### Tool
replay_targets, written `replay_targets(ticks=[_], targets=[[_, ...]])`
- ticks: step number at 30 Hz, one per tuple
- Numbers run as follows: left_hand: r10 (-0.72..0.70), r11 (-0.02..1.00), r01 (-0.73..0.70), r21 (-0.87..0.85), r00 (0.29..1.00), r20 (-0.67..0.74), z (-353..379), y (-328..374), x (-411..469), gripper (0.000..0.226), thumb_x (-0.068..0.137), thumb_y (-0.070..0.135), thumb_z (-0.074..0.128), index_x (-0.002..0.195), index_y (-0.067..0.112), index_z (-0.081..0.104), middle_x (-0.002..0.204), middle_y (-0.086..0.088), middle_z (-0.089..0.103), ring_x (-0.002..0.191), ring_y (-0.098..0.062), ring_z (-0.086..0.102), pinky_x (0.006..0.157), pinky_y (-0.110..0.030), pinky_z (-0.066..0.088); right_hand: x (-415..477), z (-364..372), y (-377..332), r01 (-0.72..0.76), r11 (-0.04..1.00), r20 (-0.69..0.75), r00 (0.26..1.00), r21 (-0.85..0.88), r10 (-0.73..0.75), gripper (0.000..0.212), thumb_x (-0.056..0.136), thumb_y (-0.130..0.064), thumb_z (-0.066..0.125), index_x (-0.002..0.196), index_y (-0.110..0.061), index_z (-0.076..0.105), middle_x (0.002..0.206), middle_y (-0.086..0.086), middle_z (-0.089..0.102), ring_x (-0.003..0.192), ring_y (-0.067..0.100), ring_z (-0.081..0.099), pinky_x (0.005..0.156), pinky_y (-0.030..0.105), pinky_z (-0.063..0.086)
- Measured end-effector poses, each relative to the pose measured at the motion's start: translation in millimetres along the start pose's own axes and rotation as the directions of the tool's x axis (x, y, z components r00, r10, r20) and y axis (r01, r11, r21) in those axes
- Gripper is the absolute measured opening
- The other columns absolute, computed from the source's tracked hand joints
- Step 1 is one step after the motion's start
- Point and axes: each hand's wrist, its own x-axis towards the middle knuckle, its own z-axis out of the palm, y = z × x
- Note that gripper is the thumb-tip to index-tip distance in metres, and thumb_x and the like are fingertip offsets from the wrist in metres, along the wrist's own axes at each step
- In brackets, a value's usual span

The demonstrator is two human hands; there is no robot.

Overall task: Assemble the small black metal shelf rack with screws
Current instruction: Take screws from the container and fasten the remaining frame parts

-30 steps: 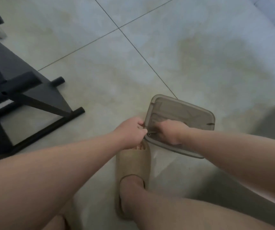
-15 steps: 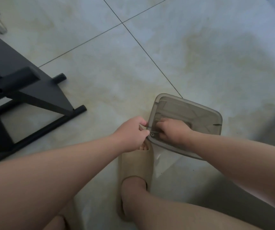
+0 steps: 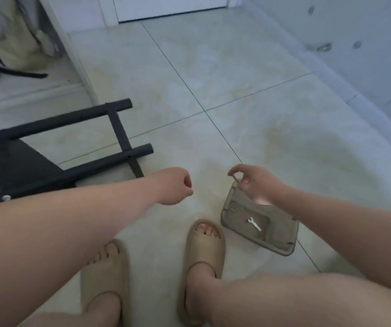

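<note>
R hand [image 3: 258,182] pinched a thin metal piece [image 3: 236,179] near the tray [image 3: 282,247]. L hand [image 3: 175,185] was fisted; contents unclear.

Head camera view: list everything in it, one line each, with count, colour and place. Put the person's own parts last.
floor: pale tiles, dark grout lines
slippers: 2, tan, worn, bottom centre
rack frame: 1, black, lying on the floor at left
bolt: 1, silvery, on the rack frame at the left edge
tray: 1, translucent grey-brown, on the floor beside the right slipper
wrench: 1, silvery, lying in the tray
thin metal piece: 1, silvery, above the tray's far corner
door: 1, white, far end
left hand: 1, near the rack frame, fingers curled, contents hidden
right hand: 1, pinches the thin metal piece
</note>
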Motion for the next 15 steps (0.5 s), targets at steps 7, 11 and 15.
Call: replay_targets(ticks=[7,11,15], targets=[[-0.090,0.950,0.009,-0.313,0.965,-0.246,-48,-41,-62,0.009,0.092,0.022,0.059,0.088,0.020,0.067,0.088,0.002,0.072,0.077,-0.017,0.068,0.075,-0.030,0.055,-26,-26,-114,0.184,0.929,-0.159,0.977,0.320,-0.139,0.016,0.089,-0.005,0.068,0.087,-0.013,0.054,0.069,-0.002,0.075,0.060,0.015,0.070,0.062,0.029,0.055],[-0.189,0.915,0.023,-0.404,0.907,-0.377,-65,-67,-73,0.015,0.095,0.021,0.053,0.089,0.022,0.067,0.090,0.003,0.071,0.087,-0.020,0.067,0.073,-0.032,0.052,-27,-14,-162,0.257,0.913,-0.247,0.952,0.316,-0.182,0.018,0.088,-0.007,0.066,0.078,-0.017,0.056,0.058,-0.010,0.064,0.057,0.014,0.056,0.059,0.033,0.048],[-0.314,0.917,0.114,-0.382,0.797,-0.516,-73,-94,-69,0.015,0.096,0.022,0.050,0.105,0.025,0.061,0.103,0.005,0.062,0.094,-0.020,0.058,0.071,-0.032,0.045,-20,0,-190,0.253,0.908,-0.201,0.960,0.333,-0.193,0.018,0.086,-0.008,0.066,0.075,-0.019,0.058,0.067,-0.001,0.061,0.061,0.018,0.055,0.053,0.027,0.042]])
